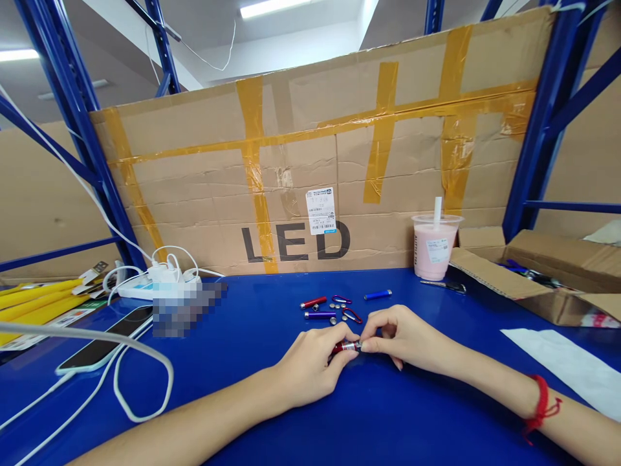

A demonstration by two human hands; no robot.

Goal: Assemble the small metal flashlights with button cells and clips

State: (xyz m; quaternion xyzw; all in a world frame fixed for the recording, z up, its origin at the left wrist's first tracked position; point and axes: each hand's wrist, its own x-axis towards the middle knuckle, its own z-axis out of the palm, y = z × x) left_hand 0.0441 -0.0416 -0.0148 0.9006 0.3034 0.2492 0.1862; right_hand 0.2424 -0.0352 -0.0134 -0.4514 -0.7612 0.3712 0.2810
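My left hand is closed around a small dark red keychain flashlight with a printed label, held sideways just above the blue table. At its right end, my right hand pinches with thumb and forefinger; the fingertips hide what lies between them. Just beyond my hands lie a red tube, a purple tube and a blue tube. Among them are a purple carabiner, a red carabiner and several small silver button cells.
A pink drink cup with a straw stands at the back right, beside an open cardboard box. White paper lies at right. A phone, cables and a power strip occupy the left. Taped cardboard walls the back.
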